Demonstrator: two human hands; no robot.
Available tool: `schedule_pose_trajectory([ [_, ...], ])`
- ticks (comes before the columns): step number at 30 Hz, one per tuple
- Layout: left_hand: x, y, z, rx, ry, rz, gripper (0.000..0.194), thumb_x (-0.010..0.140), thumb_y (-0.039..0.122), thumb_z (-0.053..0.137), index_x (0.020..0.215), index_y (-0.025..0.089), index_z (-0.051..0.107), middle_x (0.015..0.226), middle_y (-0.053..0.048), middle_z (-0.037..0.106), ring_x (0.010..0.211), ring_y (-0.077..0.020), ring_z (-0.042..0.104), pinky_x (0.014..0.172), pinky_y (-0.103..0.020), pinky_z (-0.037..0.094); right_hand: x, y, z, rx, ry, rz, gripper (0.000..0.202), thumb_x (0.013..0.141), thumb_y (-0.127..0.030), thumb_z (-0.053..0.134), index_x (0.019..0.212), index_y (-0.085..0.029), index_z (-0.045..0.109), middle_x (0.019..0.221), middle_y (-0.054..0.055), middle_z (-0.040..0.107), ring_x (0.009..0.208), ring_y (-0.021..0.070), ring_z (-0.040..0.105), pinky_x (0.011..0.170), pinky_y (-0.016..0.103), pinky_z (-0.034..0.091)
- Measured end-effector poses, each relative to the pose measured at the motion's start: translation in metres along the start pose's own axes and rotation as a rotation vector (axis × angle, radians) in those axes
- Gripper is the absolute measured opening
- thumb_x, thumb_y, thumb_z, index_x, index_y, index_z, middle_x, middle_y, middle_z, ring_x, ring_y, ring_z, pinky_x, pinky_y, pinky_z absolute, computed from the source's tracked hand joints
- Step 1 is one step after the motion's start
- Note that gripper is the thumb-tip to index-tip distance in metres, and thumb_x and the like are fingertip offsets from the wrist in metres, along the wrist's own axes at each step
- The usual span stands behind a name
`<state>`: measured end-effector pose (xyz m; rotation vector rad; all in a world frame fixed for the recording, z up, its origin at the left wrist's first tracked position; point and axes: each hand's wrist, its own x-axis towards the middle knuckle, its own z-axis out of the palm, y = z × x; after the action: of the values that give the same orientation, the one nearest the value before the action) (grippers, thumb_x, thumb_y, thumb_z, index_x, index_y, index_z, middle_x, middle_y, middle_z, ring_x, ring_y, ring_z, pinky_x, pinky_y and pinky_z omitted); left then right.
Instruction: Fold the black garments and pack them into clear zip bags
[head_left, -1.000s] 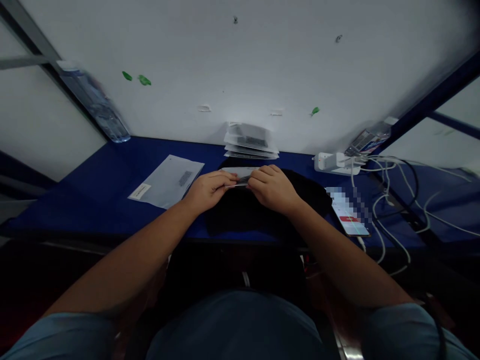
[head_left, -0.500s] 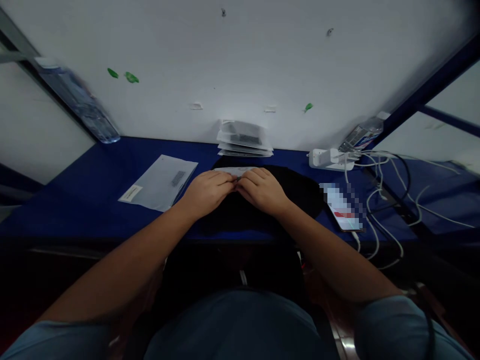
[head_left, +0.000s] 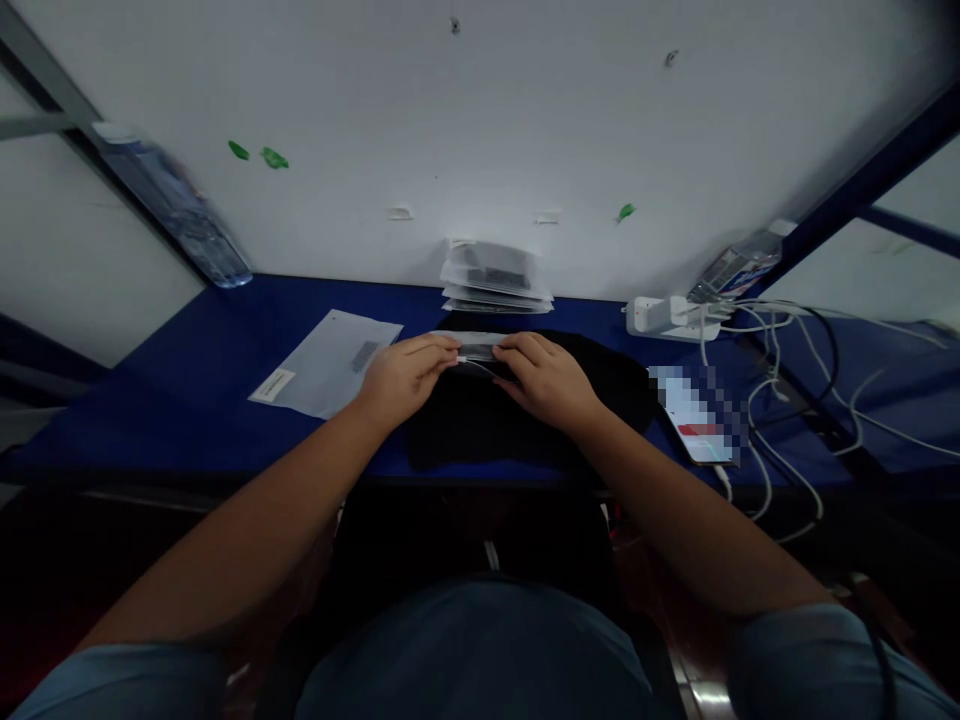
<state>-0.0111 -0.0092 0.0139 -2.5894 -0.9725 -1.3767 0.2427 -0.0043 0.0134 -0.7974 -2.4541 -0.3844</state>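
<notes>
Both hands hold the near edge of a frosted plastic bag (head_left: 478,345) over a black cloth (head_left: 480,425). My left hand (head_left: 409,378) pinches the bag's left side, with a small white piece at its fingertips. My right hand (head_left: 549,380) grips the right side, its thumb under the edge and its fingers on top. Between the hands the near edge gapes a little in a thin curved line. What lies inside the bag is too dim to make out. Another frosted bag (head_left: 322,365) with a pale label lies flat beside my left hand.
A stack of similar bags (head_left: 497,275) leans at the wall behind. On the right are a phone (head_left: 697,415), a white power strip (head_left: 667,318), loose cables (head_left: 757,440) and a water bottle (head_left: 742,262). A big bottle (head_left: 180,210) stands on the left of the blue table (head_left: 217,400).
My hands have moved apart from their closed-together position, uncovering the middle of the bag's near edge. The view has shifted slightly.
</notes>
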Motion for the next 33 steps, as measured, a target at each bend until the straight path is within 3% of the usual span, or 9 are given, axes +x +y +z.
schedule_pose_trajectory([
  [4, 0.000, -0.004, -0.003, -0.030, -0.028, 0.011, 0.016, 0.098, 0.019, 0.058, 0.096, 0.020, 0.073, 0.109, -0.005, 0.077, 0.099, -0.0171, 0.074, 0.087, -0.031, 0.061, -0.001, 0.005, 0.001, 0.052, -0.020, 0.035, 0.022, 0.096, -0.016, 0.053, 0.114, -0.015, 0.066, 0.106, 0.013, 0.066, 0.102, 0.0277, 0.059, 0.093, 0.045, 0.052],
  [7, 0.000, -0.006, -0.004, -0.034, -0.058, 0.004, 0.014, 0.098, 0.021, 0.059, 0.097, 0.020, 0.073, 0.110, -0.005, 0.077, 0.101, -0.0178, 0.073, 0.088, -0.031, 0.060, -0.001, 0.007, 0.000, 0.137, 0.029, 0.106, 0.021, 0.092, -0.017, 0.060, 0.113, -0.017, 0.065, 0.109, 0.014, 0.064, 0.104, 0.0283, 0.059, 0.093, 0.047, 0.053],
  [13, 0.001, -0.005, -0.005, -0.014, -0.089, -0.030, 0.013, 0.098, 0.021, 0.058, 0.095, 0.019, 0.071, 0.113, -0.006, 0.075, 0.103, -0.0186, 0.072, 0.089, -0.033, 0.059, -0.002, 0.012, -0.003, 0.392, 0.102, 0.193, 0.047, 0.088, -0.041, 0.072, 0.129, -0.021, 0.059, 0.126, 0.014, 0.059, 0.122, 0.0304, 0.056, 0.106, 0.050, 0.048],
  [16, 0.001, -0.003, -0.004, 0.009, -0.099, -0.009, 0.014, 0.098, 0.022, 0.059, 0.094, 0.020, 0.071, 0.112, -0.006, 0.076, 0.103, -0.0187, 0.073, 0.089, -0.033, 0.059, 0.002, 0.013, -0.004, 0.457, -0.007, 0.306, 0.058, 0.086, -0.039, 0.075, 0.138, -0.024, 0.055, 0.133, 0.014, 0.057, 0.126, 0.0306, 0.056, 0.109, 0.051, 0.047],
  [20, 0.000, -0.001, -0.003, 0.018, -0.082, 0.041, 0.014, 0.098, 0.021, 0.059, 0.093, 0.019, 0.072, 0.112, -0.006, 0.076, 0.105, -0.0190, 0.072, 0.092, -0.035, 0.059, 0.008, 0.014, -0.011, 0.517, -0.159, 0.410, 0.058, 0.083, -0.035, 0.079, 0.136, -0.026, 0.059, 0.129, 0.010, 0.060, 0.119, 0.0285, 0.061, 0.108, 0.049, 0.048],
  [25, -0.001, -0.001, -0.002, -0.001, -0.041, 0.055, 0.012, 0.097, 0.018, 0.060, 0.093, 0.019, 0.071, 0.111, -0.006, 0.077, 0.104, -0.0182, 0.073, 0.091, -0.034, 0.060, 0.007, 0.022, -0.021, 0.632, -0.281, 0.447, 0.057, 0.089, -0.042, 0.070, 0.142, -0.032, 0.054, 0.143, 0.008, 0.053, 0.132, 0.0283, 0.054, 0.114, 0.051, 0.042],
  [27, -0.001, -0.001, -0.002, -0.023, -0.047, 0.060, 0.012, 0.097, 0.018, 0.060, 0.093, 0.019, 0.071, 0.111, -0.006, 0.076, 0.105, -0.0184, 0.072, 0.092, -0.034, 0.060, 0.005, 0.025, -0.022, 0.635, -0.299, 0.449, 0.053, 0.089, -0.035, 0.069, 0.140, -0.031, 0.054, 0.142, 0.007, 0.055, 0.129, 0.0266, 0.056, 0.110, 0.048, 0.044],
  [30, -0.001, 0.000, -0.002, -0.038, -0.067, 0.058, 0.012, 0.098, 0.019, 0.060, 0.094, 0.018, 0.071, 0.111, -0.006, 0.076, 0.107, -0.0184, 0.072, 0.093, -0.034, 0.060, 0.007, 0.024, -0.021, 0.599, -0.313, 0.492, 0.043, 0.086, -0.029, 0.070, 0.126, -0.026, 0.055, 0.121, 0.006, 0.066, 0.106, 0.0229, 0.064, 0.091, 0.040, 0.052],
  [33, -0.002, 0.000, 0.000, -0.028, -0.072, 0.061, 0.013, 0.098, 0.019, 0.059, 0.095, 0.019, 0.071, 0.112, -0.006, 0.076, 0.107, -0.0178, 0.072, 0.094, -0.034, 0.060, 0.014, 0.018, -0.015, 0.459, -0.282, 0.517, 0.029, 0.082, -0.025, 0.072, 0.104, -0.023, 0.055, 0.102, 0.003, 0.065, 0.087, 0.0194, 0.061, 0.073, 0.031, 0.047],
])
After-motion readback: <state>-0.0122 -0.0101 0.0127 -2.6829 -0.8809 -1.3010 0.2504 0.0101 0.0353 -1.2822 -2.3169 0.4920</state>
